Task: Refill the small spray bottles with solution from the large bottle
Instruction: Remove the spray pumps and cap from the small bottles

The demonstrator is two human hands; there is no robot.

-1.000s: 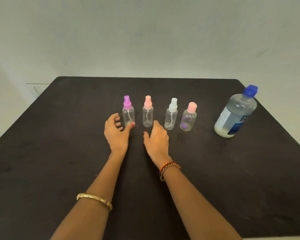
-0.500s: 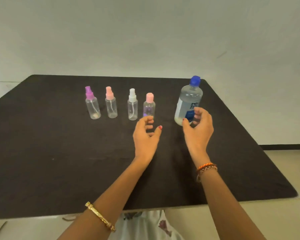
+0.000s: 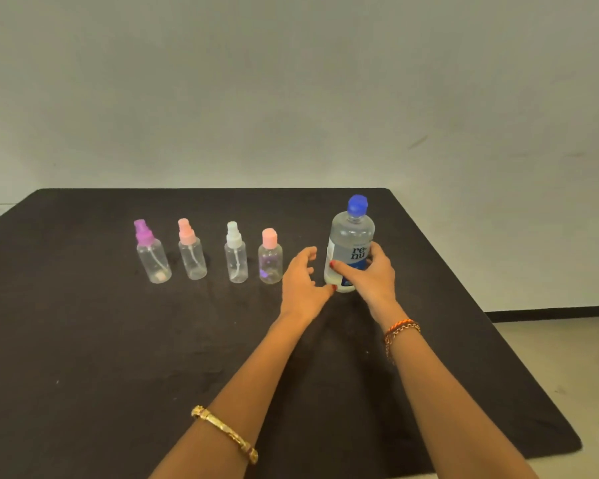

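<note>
Large bottle (image 3: 350,243) stands capped at the worktop's (image 3: 83,340) right, right hand (image 3: 370,274) wrapped round it in a firm grip. Left hand (image 3: 303,278) hovers spread beside. Four small spray bottles (image 3: 236,254) wait capped, seemingly empty; no refilling begun.

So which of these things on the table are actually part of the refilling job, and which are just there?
Part of the job:
- large bottle, gripped by the right hand
- purple-capped spray bottle
- pink-capped spray bottle
- white-capped spray bottle
- short pink-capped bottle
- left hand, open beside the large bottle

Just there:
- black table
- gold bangle
- wrist bracelets
</note>
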